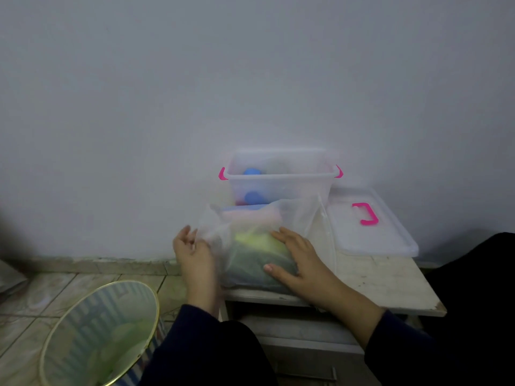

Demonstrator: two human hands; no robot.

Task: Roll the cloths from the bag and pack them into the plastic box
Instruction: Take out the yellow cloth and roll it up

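A translucent plastic bag [250, 229] lies on the small white table [384, 285], with folded cloths inside: yellow, dark green, pink and blue ones show through. My left hand [192, 252] holds the bag's left edge, fingers curled at the film. My right hand [298, 257] lies flat on top of the bag, fingers straight, over the yellow and green cloths. Behind the bag stands the clear plastic box [281, 176] with pink latches, open, with rolled blue cloths [252, 196] inside.
The box's clear lid [367, 227] with a pink handle lies on the table to the right. A striped wastebasket [103, 335] stands on the tiled floor at lower left. A white wall rises right behind the table. A dark shape fills the right edge.
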